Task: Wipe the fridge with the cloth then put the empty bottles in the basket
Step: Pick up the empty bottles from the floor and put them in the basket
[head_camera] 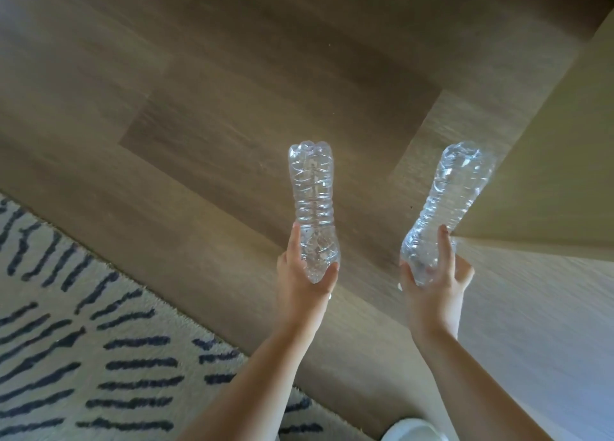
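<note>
Two bottles: both were clear, ribbed and empty (I could not make out any caps), and were held above the wooden floor [265, 75] just beyond the striped rug [66, 341].
Left bottle [314, 208]: it was the one nearer the rug, with its base pointing away. The left hand [302, 284] had thumb and fingers curled round its neck end.
Right bottle [445, 205]: it was farther from the rug and leaned toward a pale panel [548, 175]. The right hand [435, 291] gripped its neck end the same way.
Basket: it was not in view, and neither were the fridge or the cloth.
White object [412, 429]: it sat at the bottom edge, well away from the rug, and too little showed to name it.
Risk: each bottle was thin plastic held only at its narrow end, so a slackened grip could probably let it swing or slip to the floor. The right bottle's base was close to the panel and might knock against it. With both hands full, the rug's edge could catch a foot.
</note>
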Demonstrator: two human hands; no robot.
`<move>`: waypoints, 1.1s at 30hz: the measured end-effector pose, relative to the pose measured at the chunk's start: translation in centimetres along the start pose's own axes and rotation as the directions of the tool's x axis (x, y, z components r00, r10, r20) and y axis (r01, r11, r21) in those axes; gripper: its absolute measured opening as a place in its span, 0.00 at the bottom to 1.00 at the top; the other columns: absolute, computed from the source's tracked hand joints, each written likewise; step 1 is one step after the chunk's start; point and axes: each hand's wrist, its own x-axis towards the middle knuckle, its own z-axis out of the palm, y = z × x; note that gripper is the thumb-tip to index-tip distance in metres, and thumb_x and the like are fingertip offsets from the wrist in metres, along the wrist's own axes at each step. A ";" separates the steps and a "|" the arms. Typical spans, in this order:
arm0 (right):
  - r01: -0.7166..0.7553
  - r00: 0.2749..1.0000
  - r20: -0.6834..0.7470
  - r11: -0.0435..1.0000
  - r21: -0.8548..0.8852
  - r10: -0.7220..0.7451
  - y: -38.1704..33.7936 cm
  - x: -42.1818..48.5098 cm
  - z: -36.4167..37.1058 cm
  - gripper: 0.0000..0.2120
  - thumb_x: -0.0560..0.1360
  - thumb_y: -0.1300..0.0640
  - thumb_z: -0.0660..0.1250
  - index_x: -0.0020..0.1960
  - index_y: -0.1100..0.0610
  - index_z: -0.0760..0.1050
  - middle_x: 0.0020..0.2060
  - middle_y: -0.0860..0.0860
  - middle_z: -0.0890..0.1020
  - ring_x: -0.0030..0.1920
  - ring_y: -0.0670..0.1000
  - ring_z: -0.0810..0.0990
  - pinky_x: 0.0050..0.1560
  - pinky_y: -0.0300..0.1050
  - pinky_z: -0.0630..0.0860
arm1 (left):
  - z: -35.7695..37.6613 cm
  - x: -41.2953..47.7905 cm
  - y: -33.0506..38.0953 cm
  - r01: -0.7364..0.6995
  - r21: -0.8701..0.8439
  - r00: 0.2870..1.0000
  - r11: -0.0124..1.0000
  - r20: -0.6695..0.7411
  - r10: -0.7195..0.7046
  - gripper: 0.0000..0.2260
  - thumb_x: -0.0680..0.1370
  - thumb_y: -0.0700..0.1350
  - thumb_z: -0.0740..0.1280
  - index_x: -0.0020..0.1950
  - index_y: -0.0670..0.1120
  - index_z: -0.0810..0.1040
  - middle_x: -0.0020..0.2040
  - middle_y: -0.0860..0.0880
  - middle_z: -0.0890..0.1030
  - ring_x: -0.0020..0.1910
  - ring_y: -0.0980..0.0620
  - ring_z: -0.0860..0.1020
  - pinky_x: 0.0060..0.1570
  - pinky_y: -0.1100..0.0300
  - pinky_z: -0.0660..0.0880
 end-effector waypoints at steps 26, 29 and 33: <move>0.268 0.957 0.023 0.911 0.313 -0.290 -14.7 -6.3 -10.9 0.36 0.65 0.63 0.73 0.66 0.40 0.65 0.54 0.47 0.70 0.43 0.33 0.77 0.41 0.32 0.77 | -8.4 -9.0 15.5 0.033 -0.317 0.995 0.948 -0.080 -0.062 0.36 0.69 0.48 0.73 0.71 0.61 0.59 0.58 0.56 0.76 0.55 0.58 0.76 0.43 0.65 0.76; 0.363 0.927 -0.025 0.882 0.302 -0.373 -18.0 -7.6 -13.7 0.37 0.63 0.67 0.75 0.66 0.46 0.67 0.52 0.51 0.71 0.42 0.32 0.76 0.40 0.25 0.73 | -9.9 -10.8 19.3 0.012 -0.345 0.995 0.939 -0.084 -0.044 0.37 0.65 0.52 0.75 0.69 0.63 0.62 0.57 0.55 0.77 0.55 0.56 0.76 0.48 0.57 0.77; 0.441 0.893 -0.061 0.839 0.318 -0.446 -22.4 -9.1 -17.4 0.35 0.63 0.64 0.75 0.66 0.49 0.67 0.52 0.50 0.71 0.43 0.31 0.75 0.40 0.24 0.72 | -12.2 -13.0 23.6 -0.036 -0.336 0.997 0.941 -0.080 0.010 0.34 0.63 0.54 0.76 0.65 0.67 0.65 0.58 0.60 0.76 0.54 0.57 0.77 0.42 0.63 0.77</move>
